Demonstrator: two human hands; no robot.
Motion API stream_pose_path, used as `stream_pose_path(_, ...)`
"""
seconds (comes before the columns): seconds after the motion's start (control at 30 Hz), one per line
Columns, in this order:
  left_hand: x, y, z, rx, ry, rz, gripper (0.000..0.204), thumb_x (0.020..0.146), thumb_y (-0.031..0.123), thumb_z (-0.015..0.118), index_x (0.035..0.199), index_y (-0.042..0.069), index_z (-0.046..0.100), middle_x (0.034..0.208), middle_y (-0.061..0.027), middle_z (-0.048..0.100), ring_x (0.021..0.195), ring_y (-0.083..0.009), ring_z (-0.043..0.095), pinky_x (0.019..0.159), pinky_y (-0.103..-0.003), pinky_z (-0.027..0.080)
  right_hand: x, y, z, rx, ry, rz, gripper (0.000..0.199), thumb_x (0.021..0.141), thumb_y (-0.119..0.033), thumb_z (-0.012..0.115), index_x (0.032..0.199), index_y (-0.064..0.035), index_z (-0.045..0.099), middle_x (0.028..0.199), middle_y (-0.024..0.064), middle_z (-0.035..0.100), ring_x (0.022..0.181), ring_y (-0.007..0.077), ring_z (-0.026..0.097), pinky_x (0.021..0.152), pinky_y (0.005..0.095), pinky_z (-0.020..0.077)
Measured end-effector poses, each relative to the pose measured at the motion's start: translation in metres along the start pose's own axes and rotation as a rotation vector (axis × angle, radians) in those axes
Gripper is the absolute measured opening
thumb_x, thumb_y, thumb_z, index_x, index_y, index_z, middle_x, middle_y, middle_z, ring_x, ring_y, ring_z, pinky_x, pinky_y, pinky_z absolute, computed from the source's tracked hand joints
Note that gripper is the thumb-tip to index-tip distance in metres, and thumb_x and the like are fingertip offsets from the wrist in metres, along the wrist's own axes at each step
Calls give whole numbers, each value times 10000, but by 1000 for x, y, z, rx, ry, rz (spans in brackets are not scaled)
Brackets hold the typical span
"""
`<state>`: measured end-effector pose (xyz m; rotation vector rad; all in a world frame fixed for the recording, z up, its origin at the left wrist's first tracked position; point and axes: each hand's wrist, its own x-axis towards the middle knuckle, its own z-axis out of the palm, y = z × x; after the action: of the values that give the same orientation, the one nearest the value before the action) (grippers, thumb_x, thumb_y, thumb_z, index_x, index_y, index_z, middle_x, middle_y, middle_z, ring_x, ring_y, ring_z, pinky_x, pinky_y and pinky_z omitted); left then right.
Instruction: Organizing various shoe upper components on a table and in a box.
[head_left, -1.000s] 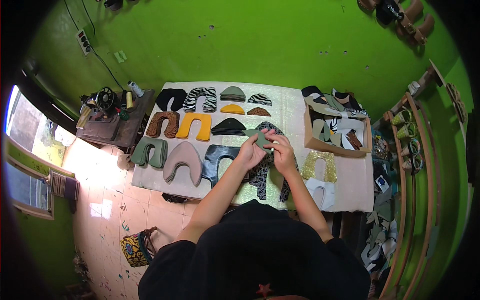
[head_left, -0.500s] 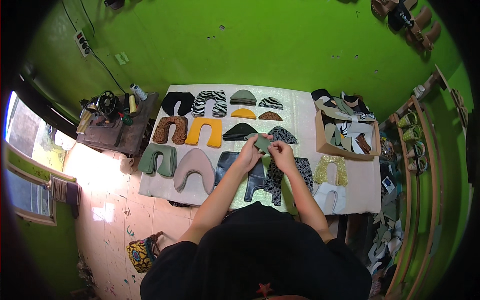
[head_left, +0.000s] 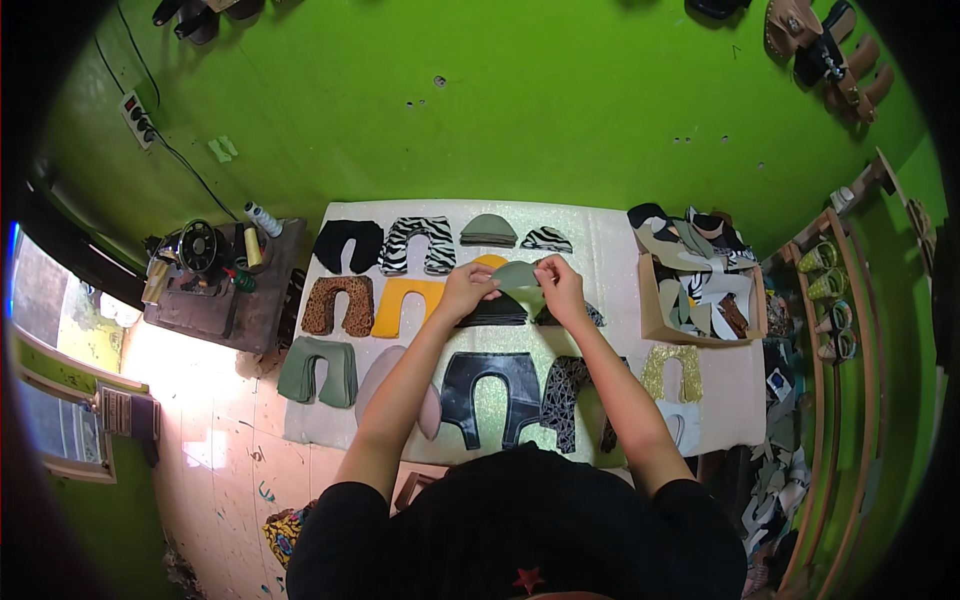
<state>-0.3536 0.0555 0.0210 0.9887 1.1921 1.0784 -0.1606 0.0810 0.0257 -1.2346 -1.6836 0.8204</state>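
Note:
Between my two hands a green half-moon fabric piece (head_left: 516, 275) is stretched out above the table. My left hand (head_left: 470, 288) pinches its left end, and my right hand (head_left: 558, 285) grips the right end. Beneath it lie a stack of black half-moon pieces (head_left: 497, 311) and a yellow half-moon piece (head_left: 490, 261), partly covered. Just beyond are a green half-moon stack (head_left: 488, 229) and a zebra-print half-moon stack (head_left: 547, 238). A dark patterned half-moon piece (head_left: 591, 315) shows in part behind my right wrist.
U-shaped pieces lie in rows on the pale table (head_left: 600, 235), including leopard-print (head_left: 352, 318), green (head_left: 343, 378) and glossy black ones (head_left: 458, 390). At the right a cardboard box (head_left: 690, 327) overflows with scraps. A sewing machine (head_left: 200, 248) stands left, a wooden shoe rack (head_left: 838, 420) far right.
Both hands have moved farther over the table, toward the half-moon stacks. The green piece, earlier bunched between the fingers, is now held spread by its two ends. The view has shifted slightly.

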Motion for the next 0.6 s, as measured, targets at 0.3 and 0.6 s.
stream_pose_path(0.3, 78, -4, -40, 178, 207, 199, 126, 766, -16, 556, 876, 19, 504, 584, -45, 545, 547, -78, 552, 461, -189, 420, 74, 30, 47, -109, -97, -79, 116, 760, -102, 580, 831, -16, 614, 746, 125, 622, 639, 199, 595, 611, 292, 466)
stream_pose_path(0.6, 117, -8, -51, 756, 317, 412, 141, 755, 23, 524, 867, 6, 607, 770, -188, 598, 717, -321, 585, 648, -330, 461, 113, 44, 72, -284, -78, -68, 120, 743, -98, 564, 828, -35, 622, 861, 154, 592, 805, 314, 564, 725, 370, 447)
